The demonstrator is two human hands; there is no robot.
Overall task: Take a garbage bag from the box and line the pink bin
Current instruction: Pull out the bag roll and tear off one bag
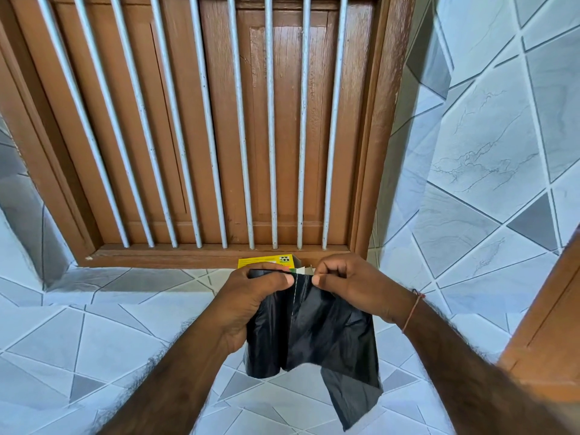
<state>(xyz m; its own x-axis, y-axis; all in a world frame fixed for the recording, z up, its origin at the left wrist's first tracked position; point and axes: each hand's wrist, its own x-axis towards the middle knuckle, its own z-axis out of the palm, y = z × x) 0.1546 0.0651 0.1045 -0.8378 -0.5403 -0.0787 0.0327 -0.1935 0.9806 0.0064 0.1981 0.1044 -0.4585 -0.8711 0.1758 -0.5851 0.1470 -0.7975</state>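
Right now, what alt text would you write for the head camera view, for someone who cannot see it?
Two hands pinch black garbage bag plastic on either side of a perforated line, the left hand and the right hand. Behind them a yellow box sits on a tiled ledge below a barred wooden window.

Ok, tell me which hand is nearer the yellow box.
Left. The left hand overlaps the yellow box just behind it; the right hand sits off to the box's right.

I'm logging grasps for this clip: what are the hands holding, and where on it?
Both hands pinch the black garbage bag at its top edge: left hand and right hand on either side of the perforated line.
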